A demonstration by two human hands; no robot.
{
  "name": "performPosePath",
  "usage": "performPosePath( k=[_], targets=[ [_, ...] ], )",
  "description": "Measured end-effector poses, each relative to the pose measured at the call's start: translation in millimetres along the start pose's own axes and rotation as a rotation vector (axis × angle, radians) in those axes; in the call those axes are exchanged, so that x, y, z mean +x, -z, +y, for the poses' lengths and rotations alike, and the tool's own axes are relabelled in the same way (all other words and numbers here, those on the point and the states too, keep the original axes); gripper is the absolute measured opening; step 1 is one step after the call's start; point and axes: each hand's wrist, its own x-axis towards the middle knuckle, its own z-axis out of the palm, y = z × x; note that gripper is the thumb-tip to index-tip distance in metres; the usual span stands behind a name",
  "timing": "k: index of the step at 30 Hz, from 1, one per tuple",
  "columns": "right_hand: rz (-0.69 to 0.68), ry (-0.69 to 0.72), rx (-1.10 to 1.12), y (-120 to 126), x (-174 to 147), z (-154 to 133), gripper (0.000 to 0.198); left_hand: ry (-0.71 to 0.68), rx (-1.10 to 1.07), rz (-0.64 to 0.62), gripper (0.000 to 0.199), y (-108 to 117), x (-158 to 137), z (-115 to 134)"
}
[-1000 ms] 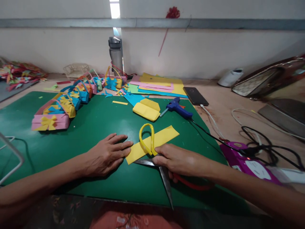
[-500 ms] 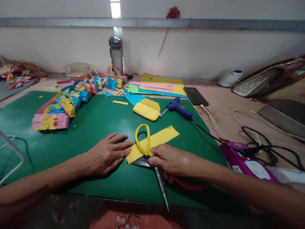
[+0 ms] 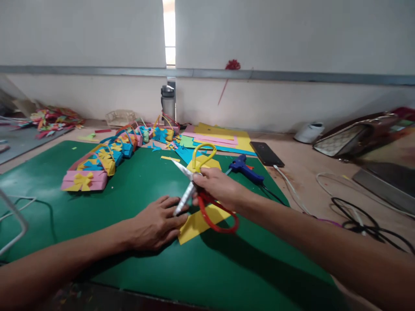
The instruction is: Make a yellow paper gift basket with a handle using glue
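Note:
My right hand (image 3: 212, 185) is closed around a pair of scissors (image 3: 218, 221) near the pivot. One handle loop is yellow, the other red, and the blades stand apart, pointing left. Beneath the scissors a yellow paper strip (image 3: 191, 227) lies on the green mat (image 3: 136, 268). My left hand (image 3: 158, 222) rests flat, fingers stretched out, its fingertips touching the strip's left end. Just behind the scissors is a folded yellow paper piece (image 3: 212, 163), partly hidden by the yellow loop and my right hand.
A blue glue gun (image 3: 244, 168) lies to the right, near a black phone (image 3: 266, 154). Small paper baskets with bows (image 3: 84, 180) line the left side. Coloured paper sheets (image 3: 220, 136) and a bottle (image 3: 167, 103) are at the back. Black cables (image 3: 359, 220) coil at right.
My right hand has lifted the scissors up and away from me, turning them so the red loop shows. The left hand stays on the strip. The camera view has tilted up.

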Motion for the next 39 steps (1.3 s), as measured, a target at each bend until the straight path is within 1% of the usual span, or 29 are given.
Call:
performPosePath(
  k=[1, 2, 5, 7, 8, 9, 10, 11, 13, 15, 17, 20, 22, 24, 25, 26, 27, 29, 31, 32, 33, 35, 36, 37, 39],
  targets=[
    [0.017, 0.0, 0.098, -9, 12, -4, 0.021, -0.007, -0.008, 0.021, 0.027, 0, 1, 1],
    [0.027, 0.01, 0.133, -18, 23, -7, 0.019, -0.011, -0.018, 0.04, 0.025, 0, 1, 1],
    [0.035, 0.039, 0.182, -47, 56, -9, 0.017, -0.007, -0.038, 0.071, 0.021, -2, 0, 2],
    [0.02, 0.028, 0.182, -63, 76, -8, 0.015, 0.004, -0.028, 0.094, 0.022, -6, -2, 1],
    [0.011, 0.018, 0.175, -70, 85, -7, 0.013, 0.023, -0.009, 0.125, 0.023, -8, -3, 1],
    [0.005, 0.01, 0.167, -77, 94, -7, 0.011, 0.056, 0.017, 0.17, 0.025, -10, -4, 2],
    [0.001, 0.002, 0.157, -83, 102, -6, 0.014, 0.104, 0.049, 0.22, 0.028, -12, -5, 2],
    [-0.005, -0.003, 0.145, -88, 109, -6, 0.023, 0.161, 0.085, 0.265, 0.031, -14, -6, 3],
    [0.007, 0.001, 0.121, -98, 122, -6, 0.03, 0.288, 0.172, 0.306, 0.036, -16, -8, 5],
    [0.028, 0.008, 0.094, -106, 130, -5, 0.032, 0.397, 0.282, 0.284, 0.036, -16, -11, 5],
    [0.045, 0.022, 0.069, -111, 134, -5, 0.03, 0.486, 0.394, 0.238, 0.031, -11, -12, 4],
    [0.058, 0.076, 0.04, -112, 128, -4, 0.024, 0.637, 0.467, 0.12, 0.024, 2, -14, -4],
    [0.054, 0.133, 0.031, -103, 117, -4, 0.025, 0.728, 0.458, 0.04, 0.028, 10, -17, -11],
    [0.047, 0.192, 0.031, -86, 99, -3, 0.036, 0.747, 0.461, 0.065, 0.032, 13, -22, -18],
    [0.05, 0.218, 0.032, -74, 87, -2, 0.039, 0.729, 0.471, 0.114, 0.033, 13, -24, -21],
    [0.057, 0.238, 0.034, -61, 74, 0, 0.043, 0.668, 0.464, 0.179, 0.032, 10, -25, -23],
    [0.065, 0.267, 0.032, -46, 60, 2, 0.045, 0.579, 0.441, 0.239, 0.029, 7, -26, -23],
    [0.101, 0.391, -0.02, -14, 29, 9, 0.044, 0.399, 0.368, 0.34, 0.024, -1, -23, -17],
    [0.164, 0.457, -0.062, 17, -2, 18, 0.041, 0.254, 0.266, 0.366, 0.021, -7, -13, -4],
    [0.228, 0.476, -0.098, 30, -16, 24, 0.04, 0.207, 0.216, 0.339, 0.022, -9, -6, 4],
    [0.297, 0.484, -0.147, 42, -29, 30, 0.04, 0.17, 0.172, 0.285, 0.024, -9, 3, 13],
    [0.416, 0.454, -0.311, 61, -48, 42, 0.038, 0.13, 0.121, 0.16, 0.034, -8, 23, 29],
    [0.468, 0.432, -0.408, 69, -54, 47, 0.035, 0.131, 0.109, 0.102, 0.037, -8, 32, 35],
    [0.5, 0.41, -0.506, 75, -57, 53, 0.034, 0.135, 0.1, 0.058, 0.039, -7, 41, 39],
    [0.521, 0.392, -0.686, 83, -58, 62, 0.031, 0.134, 0.093, -0.001, 0.033, -8, 56, 42]
  ],
)
